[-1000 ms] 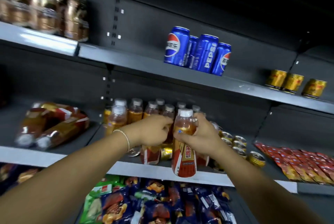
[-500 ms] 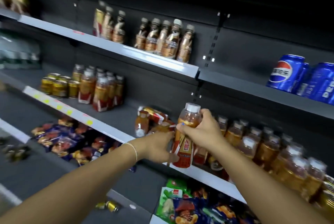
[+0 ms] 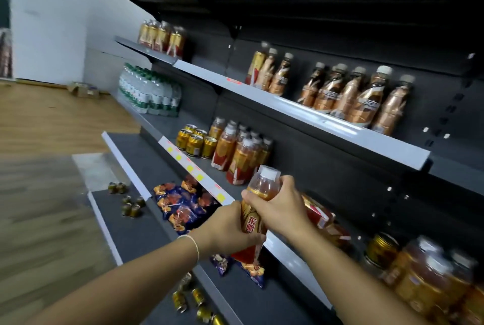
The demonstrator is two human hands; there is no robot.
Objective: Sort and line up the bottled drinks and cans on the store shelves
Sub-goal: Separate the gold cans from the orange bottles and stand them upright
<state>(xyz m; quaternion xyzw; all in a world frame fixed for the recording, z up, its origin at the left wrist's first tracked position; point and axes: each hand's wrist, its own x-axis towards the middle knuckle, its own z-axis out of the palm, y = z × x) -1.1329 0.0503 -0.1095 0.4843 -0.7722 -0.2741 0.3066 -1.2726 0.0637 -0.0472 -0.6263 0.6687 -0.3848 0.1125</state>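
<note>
Orange drink bottle (image 3: 255,216) is gripped by left hand (image 3: 227,229) low, right hand (image 3: 279,205) high.

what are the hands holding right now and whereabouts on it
One orange drink bottle, held by both: the right hand grips its shoulder under the white cap, the left hand grips the labelled lower body.

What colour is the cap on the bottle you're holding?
White; the cap on the held bottle shows best in the head view.

Dim, motion-blurred edges, wide-angle warp
</note>
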